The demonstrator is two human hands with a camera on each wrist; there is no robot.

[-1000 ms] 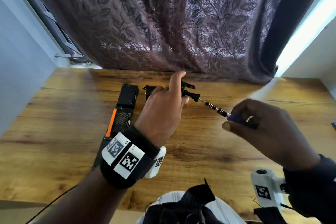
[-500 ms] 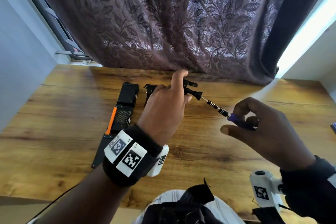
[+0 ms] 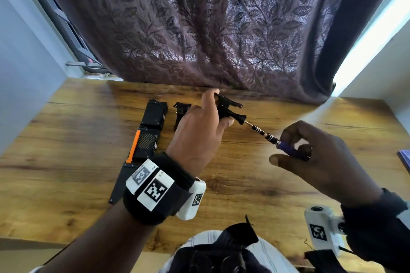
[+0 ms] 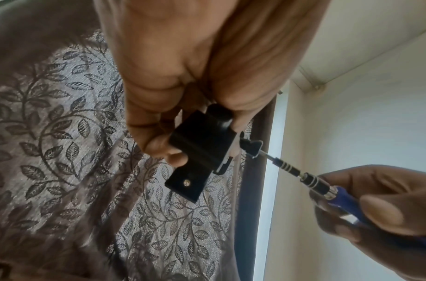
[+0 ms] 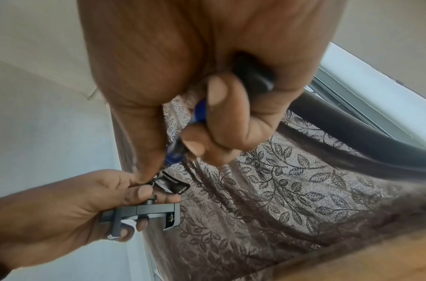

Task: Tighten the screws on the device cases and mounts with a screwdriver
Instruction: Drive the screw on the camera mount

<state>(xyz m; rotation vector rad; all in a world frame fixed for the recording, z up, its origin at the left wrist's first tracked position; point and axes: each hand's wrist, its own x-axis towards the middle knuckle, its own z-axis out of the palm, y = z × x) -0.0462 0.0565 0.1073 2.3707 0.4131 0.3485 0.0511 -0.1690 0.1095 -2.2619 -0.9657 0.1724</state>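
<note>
My left hand (image 3: pixel 200 131) grips a small black mount (image 3: pixel 228 107) above the wooden table (image 3: pixel 66 173), forefinger raised along its far side. In the left wrist view the mount (image 4: pixel 202 148) is held between fingers and thumb, a small screw showing on its lower plate. My right hand (image 3: pixel 310 162) pinches the blue handle of a screwdriver (image 3: pixel 288 149). Its striped metal shaft (image 3: pixel 260 132) runs up-left and the tip sits in the black thumbscrew knob (image 3: pixel 240 117) at the mount's right side. The right wrist view shows the mount (image 5: pixel 149 211) and the blue handle (image 5: pixel 197 112).
Two black device cases, the far case (image 3: pixel 155 114) and a near one with an orange strip (image 3: pixel 144 144), lie left of my left hand. Another black mount (image 3: pixel 180 112) lies behind it. A patterned purple curtain (image 3: pixel 210 29) hangs along the table's far edge.
The right hand's fingers have shifted round the screwdriver handle, the forefinger lifting and curling. The left hand with the mount has stayed nearly in place.
</note>
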